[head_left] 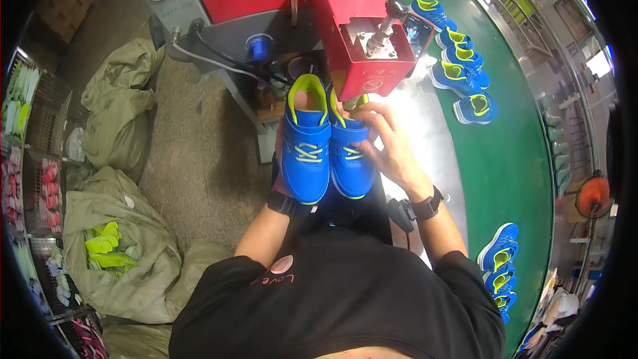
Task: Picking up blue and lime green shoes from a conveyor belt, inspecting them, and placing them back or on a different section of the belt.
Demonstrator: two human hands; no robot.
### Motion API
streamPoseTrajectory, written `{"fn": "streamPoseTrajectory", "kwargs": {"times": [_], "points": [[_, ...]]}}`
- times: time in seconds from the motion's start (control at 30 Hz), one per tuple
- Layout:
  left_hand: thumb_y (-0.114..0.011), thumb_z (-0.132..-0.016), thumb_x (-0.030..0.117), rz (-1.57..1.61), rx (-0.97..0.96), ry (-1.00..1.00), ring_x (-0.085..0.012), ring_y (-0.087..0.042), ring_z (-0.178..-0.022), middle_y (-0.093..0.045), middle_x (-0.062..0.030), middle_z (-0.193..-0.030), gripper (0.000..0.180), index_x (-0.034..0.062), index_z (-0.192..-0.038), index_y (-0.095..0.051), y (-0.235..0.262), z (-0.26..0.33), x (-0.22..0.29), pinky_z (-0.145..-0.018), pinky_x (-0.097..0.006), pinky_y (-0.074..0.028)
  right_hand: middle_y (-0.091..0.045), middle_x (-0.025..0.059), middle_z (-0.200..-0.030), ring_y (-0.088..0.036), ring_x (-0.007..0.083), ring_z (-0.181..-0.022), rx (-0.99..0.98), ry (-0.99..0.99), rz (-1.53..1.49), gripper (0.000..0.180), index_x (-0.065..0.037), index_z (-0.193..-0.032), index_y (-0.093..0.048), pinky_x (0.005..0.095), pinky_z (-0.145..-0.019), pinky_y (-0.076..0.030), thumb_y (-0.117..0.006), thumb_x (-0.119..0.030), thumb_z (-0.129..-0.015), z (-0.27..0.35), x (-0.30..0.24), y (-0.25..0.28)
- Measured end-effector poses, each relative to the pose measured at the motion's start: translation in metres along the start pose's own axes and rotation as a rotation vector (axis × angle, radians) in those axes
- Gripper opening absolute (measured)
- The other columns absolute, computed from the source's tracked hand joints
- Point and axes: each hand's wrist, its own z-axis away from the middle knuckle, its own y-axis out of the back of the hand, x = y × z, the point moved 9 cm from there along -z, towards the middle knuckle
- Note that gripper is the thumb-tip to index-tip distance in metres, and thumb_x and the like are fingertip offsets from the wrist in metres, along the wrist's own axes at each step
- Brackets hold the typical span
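Note:
Two blue children's sneakers with lime-green linings are held side by side, toes toward me, under the head of a red machine. The left sneaker rests against my left hand, which is mostly hidden behind and beneath it. At the right sneaker, my right hand has its fingers bent round the collar and strap side. The machine's lower tip reaches down at that shoe's opening. What the right fingertips press on is partly hidden.
A green conveyor belt on the right carries several more blue sneakers. Beside me lies a bright metal table. Olive sacks, one with lime-green pieces, stand on the left floor near racks. Cables hang from the machine.

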Motion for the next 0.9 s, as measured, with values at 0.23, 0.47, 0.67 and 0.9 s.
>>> {"fn": "streamPoseTrajectory", "kwargs": {"times": [0.23, 0.47, 0.67, 0.9], "points": [[-0.04, -0.101, 0.045, 0.545, 0.042, 0.376, -0.014, -0.065, -0.084, -0.068, -0.0046, -0.095, 0.041, 0.0089, -0.109, -0.06, -0.011, 0.03, -0.017, -0.075, -0.028, -0.055, -0.053, 0.0112, -0.117, -0.06, 0.0232, -0.086, -0.063, 0.02, -0.052, 0.041, -0.004, -0.109, -0.058, 0.0335, -0.075, -0.051, -0.077, -0.002, -0.073, 0.014, -0.023, 0.003], [-0.041, -0.102, 0.042, 0.281, 0.118, 0.476, -0.0195, -0.066, -0.095, -0.069, -0.0093, -0.104, 0.044, 0.0051, -0.118, -0.06, 0.006, 0.01, -0.025, -0.085, -0.032, -0.055, -0.056, 0.0065, -0.121, -0.06, 0.022, -0.086, -0.305, 0.049, 0.101, 0.032, -0.009, -0.114, -0.063, 0.035, -0.076, -0.051, -0.067, -0.015, -0.083, -0.004, 0.008, 0.008], [-0.035, -0.101, 0.05, 0.643, -0.12, 0.903, -0.0251, -0.053, -0.124, -0.052, -0.0162, -0.137, 0.066, 0.0, -0.144, -0.037, -0.058, 0.027, -0.081, -0.108, -0.04, -0.04, -0.064, -0.0036, -0.096, -0.055, 0.0158, -0.074, -0.316, 0.357, 0.782, 0.038, -0.022, -0.109, -0.067, 0.0282, -0.073, -0.047, -0.065, -0.015, -0.072, 0.029, -0.009, 0.019], [-0.035, -0.092, 0.07, 0.752, -0.465, 0.994, -0.0349, -0.029, -0.142, -0.024, -0.0224, -0.155, 0.093, 0.0003, -0.151, -0.019, -0.081, 0.016, -0.128, -0.112, -0.059, -0.024, -0.067, 0.0101, -0.085, -0.065, 0.0328, -0.076, 0.238, -0.376, 0.757, 0.022, -0.011, -0.094, -0.071, 0.0416, -0.068, -0.052, -0.066, -0.01, -0.073, 0.13, 0.079, 0.174]]}}
